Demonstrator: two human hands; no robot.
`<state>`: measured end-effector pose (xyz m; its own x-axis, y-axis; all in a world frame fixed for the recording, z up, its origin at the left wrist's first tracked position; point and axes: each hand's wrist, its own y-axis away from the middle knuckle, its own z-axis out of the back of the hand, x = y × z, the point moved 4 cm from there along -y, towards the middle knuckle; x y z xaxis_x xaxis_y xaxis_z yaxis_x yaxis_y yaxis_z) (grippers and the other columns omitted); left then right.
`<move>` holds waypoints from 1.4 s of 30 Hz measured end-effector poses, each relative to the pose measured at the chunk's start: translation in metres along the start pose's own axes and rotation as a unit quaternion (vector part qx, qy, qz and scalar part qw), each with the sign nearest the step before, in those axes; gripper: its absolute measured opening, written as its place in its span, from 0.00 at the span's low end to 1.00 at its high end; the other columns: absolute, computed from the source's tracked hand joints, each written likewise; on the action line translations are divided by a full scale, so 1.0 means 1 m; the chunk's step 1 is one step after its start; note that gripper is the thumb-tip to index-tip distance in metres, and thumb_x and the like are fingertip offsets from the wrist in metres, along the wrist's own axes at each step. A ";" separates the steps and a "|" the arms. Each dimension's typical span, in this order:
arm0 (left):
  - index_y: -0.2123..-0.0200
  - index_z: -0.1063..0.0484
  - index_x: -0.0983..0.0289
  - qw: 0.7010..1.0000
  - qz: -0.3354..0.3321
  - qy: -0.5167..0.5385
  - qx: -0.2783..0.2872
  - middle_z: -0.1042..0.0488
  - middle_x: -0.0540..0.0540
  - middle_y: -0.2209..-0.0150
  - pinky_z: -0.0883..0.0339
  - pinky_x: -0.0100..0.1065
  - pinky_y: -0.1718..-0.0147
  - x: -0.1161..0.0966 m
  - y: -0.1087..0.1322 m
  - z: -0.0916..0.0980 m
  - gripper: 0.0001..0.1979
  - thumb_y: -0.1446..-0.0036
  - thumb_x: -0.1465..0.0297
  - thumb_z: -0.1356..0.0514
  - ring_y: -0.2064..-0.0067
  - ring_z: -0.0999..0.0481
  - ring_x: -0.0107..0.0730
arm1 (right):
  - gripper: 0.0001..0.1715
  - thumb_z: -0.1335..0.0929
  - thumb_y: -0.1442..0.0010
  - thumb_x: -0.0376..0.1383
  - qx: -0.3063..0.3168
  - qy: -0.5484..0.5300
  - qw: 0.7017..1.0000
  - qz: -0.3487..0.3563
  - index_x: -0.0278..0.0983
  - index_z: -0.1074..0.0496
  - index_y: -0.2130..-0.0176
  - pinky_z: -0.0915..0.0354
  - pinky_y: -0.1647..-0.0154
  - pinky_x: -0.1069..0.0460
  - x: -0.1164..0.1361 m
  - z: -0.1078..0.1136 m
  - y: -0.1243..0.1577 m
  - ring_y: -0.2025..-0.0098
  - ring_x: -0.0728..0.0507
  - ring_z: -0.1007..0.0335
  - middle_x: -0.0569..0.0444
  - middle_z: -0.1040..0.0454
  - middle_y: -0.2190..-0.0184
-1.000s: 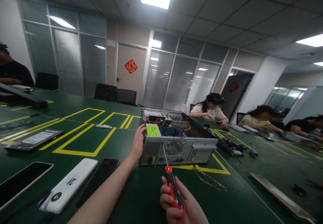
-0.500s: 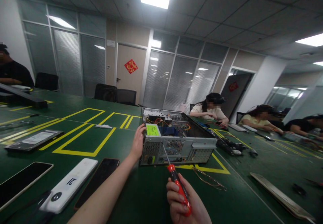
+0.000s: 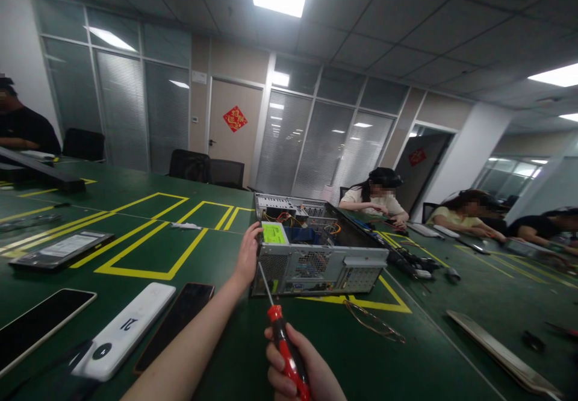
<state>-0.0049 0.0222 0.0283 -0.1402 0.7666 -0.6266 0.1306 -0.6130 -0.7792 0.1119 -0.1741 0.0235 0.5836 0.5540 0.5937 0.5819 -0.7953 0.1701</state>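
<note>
An opened computer case (image 3: 336, 262) lies on the green table with its back panel facing me. Inside its near left corner is a power supply with a lime-green label (image 3: 273, 233). My left hand (image 3: 247, 253) holds the case by that left corner, fingers closed on the edge beside the label. My right hand (image 3: 300, 362) is wrapped round the red-and-black handle of a screwdriver (image 3: 285, 344). Its shaft points up and left to the left end of the back panel, just under the left hand; whether the tip touches a screw, I cannot tell.
Left of my arm lie a phone (image 3: 45, 329), a white power bank (image 3: 129, 329), a dark phone (image 3: 180, 320) and a hard drive (image 3: 63, 251). Glasses (image 3: 374, 321) rest right of the case. Black cables (image 3: 418, 262) lie beyond. Several people sit around the table.
My right hand has moved the screwdriver left, from the middle of the back panel to its left end. The left hand and the case stay in place.
</note>
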 end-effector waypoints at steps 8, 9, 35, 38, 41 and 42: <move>0.49 0.32 0.59 1.000 -0.007 -0.001 -0.001 0.35 0.58 0.39 0.43 0.46 0.37 -0.001 0.000 0.000 0.22 0.32 0.57 0.59 0.37 0.36 0.39 | 0.26 0.22 0.55 0.47 -0.043 -0.024 0.999 0.011 0.33 0.28 0.65 0.66 0.88 0.61 0.006 0.010 -0.002 0.86 0.59 0.53 0.64 0.33 0.82; 0.49 0.32 0.59 1.000 -0.008 -0.001 0.000 0.35 0.58 0.39 0.43 0.46 0.37 -0.001 0.000 0.000 0.22 0.32 0.57 0.59 0.37 0.36 0.39 | 0.26 0.22 0.56 0.47 -0.043 -0.025 0.999 0.011 0.33 0.28 0.65 0.66 0.88 0.61 0.006 0.009 -0.002 0.86 0.59 0.53 0.64 0.33 0.82; 0.48 0.32 0.59 1.000 -0.007 -0.005 0.002 0.36 0.58 0.39 0.43 0.47 0.37 -0.001 0.000 -0.001 0.21 0.32 0.58 0.59 0.37 0.36 0.38 | 0.24 0.21 0.58 0.44 -0.061 -0.048 0.997 0.022 0.31 0.25 0.66 0.60 0.90 0.63 0.009 0.002 -0.002 0.87 0.59 0.51 0.62 0.31 0.83; 0.49 0.32 0.59 1.000 -0.003 -0.003 0.000 0.36 0.59 0.39 0.44 0.47 0.37 -0.001 0.000 -0.001 0.22 0.32 0.57 0.59 0.37 0.36 0.38 | 0.25 0.20 0.58 0.44 -0.064 -0.052 0.996 0.023 0.31 0.25 0.66 0.60 0.90 0.63 0.010 0.004 -0.002 0.87 0.59 0.52 0.62 0.31 0.83; 0.48 0.32 0.59 1.000 -0.002 -0.007 -0.001 0.35 0.59 0.39 0.43 0.47 0.37 -0.001 0.000 -0.001 0.22 0.32 0.57 0.59 0.37 0.36 0.38 | 0.24 0.21 0.58 0.44 -0.070 -0.059 0.996 0.019 0.30 0.25 0.66 0.59 0.90 0.63 0.010 0.006 -0.001 0.87 0.59 0.52 0.62 0.31 0.83; 0.48 0.32 0.59 1.000 -0.001 -0.008 -0.001 0.36 0.59 0.39 0.43 0.46 0.37 -0.001 0.000 -0.001 0.22 0.32 0.57 0.59 0.37 0.36 0.38 | 0.24 0.21 0.58 0.44 -0.072 -0.061 0.995 0.016 0.30 0.25 0.66 0.59 0.90 0.63 0.010 0.006 0.000 0.87 0.59 0.52 0.62 0.32 0.83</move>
<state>-0.0038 0.0218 0.0286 -0.1560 0.7652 -0.6247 0.1314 -0.6107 -0.7809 0.1212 -0.1667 0.0243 0.6707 0.5460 0.5020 0.4795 -0.8356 0.2681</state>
